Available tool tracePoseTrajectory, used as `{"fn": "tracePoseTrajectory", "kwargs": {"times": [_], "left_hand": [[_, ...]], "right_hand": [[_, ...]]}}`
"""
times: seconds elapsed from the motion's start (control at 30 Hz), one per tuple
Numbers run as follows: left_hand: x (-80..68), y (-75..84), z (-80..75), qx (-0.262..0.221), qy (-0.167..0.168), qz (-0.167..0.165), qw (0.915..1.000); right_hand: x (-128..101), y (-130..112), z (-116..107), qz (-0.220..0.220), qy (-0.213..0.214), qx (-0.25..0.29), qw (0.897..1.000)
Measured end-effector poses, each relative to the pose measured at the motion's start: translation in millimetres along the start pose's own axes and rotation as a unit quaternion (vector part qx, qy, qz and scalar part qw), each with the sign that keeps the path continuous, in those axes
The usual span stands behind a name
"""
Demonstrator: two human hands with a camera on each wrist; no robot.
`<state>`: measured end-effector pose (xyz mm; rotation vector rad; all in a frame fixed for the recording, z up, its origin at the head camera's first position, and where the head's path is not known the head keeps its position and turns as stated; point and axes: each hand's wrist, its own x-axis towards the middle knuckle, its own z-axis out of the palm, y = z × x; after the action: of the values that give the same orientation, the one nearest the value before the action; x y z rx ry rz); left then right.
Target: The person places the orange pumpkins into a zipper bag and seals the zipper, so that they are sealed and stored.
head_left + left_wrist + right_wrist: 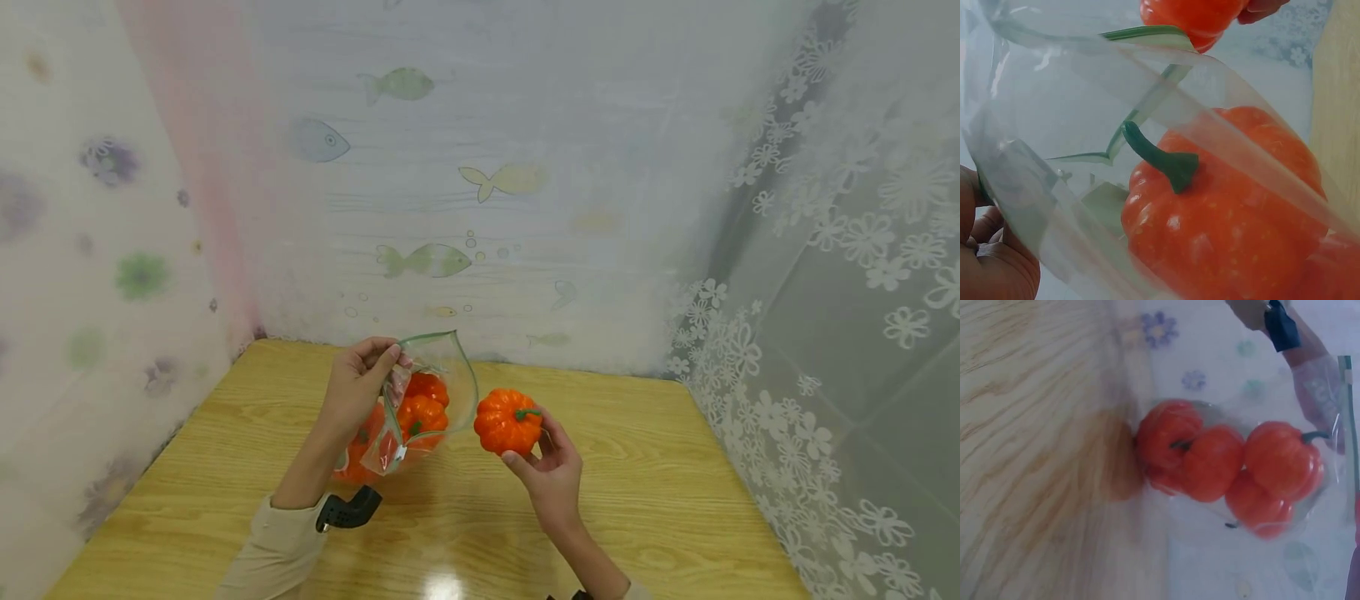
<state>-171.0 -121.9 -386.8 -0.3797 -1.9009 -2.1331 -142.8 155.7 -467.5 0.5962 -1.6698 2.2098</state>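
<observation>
In the head view, my left hand (pixel 352 387) pinches the rim of a clear zip bag (pixel 461 367) with a green-edged mouth. Several small orange pumpkins (pixel 423 412) with green stems are inside the bag. My right hand (pixel 557 479) grips another orange pumpkin (pixel 502 423) from below and the right side, just right of the bag's mouth. Through the film, the left wrist view shows a bagged pumpkin (pixel 1229 219) close up, and the held pumpkin (pixel 1191 19) beyond the mouth. The right wrist view shows the pumpkins (pixel 1213 462) clustered low in the bag.
Beneath the hands is a wooden table (pixel 645 500). A back wall (pixel 600 275) with painted fish rises behind it. On the left is a flower-patterned wall (pixel 97 275), and on the right a flowered curtain (pixel 825 417). A black wrist camera (pixel 348 508) sits at the left cuff.
</observation>
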Motion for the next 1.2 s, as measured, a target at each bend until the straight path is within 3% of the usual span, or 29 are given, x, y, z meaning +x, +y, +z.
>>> {"fn": "tracePoseTrajectory", "kwargs": {"times": [0.2, 0.3, 0.47, 0.63, 0.97, 1.2], "left_hand": [[0.8, -0.3, 0.4, -0.002, -0.004, -0.004, 1.0000], [1.0, -0.7, 0.8, -0.003, -0.006, -0.005, 1.0000], [1.3, -0.5, 0.8, 0.001, -0.007, -0.006, 1.0000], [1.9, 0.2, 0.9, 0.014, -0.014, -0.004, 0.9998], [2.9, -0.3, 1.6, 0.034, -0.014, -0.011, 0.9993], [3.5, 0.0, 2.7, 0.058, -0.012, -0.014, 0.9981]], "right_hand": [[11.8, -8.0, 12.9, -0.035, -0.026, 0.005, 0.999], [18.8, -12.6, 20.3, -0.031, -0.059, 0.012, 0.998], [31.6, -21.6, 34.7, 0.008, -0.118, -0.001, 0.993], [42.0, -29.8, 51.0, 0.061, -0.147, -0.045, 0.986], [52.8, -30.8, 66.4, 0.128, -0.175, -0.141, 0.966], [60.1, -26.2, 69.7, 0.143, -0.176, -0.204, 0.952]]}}
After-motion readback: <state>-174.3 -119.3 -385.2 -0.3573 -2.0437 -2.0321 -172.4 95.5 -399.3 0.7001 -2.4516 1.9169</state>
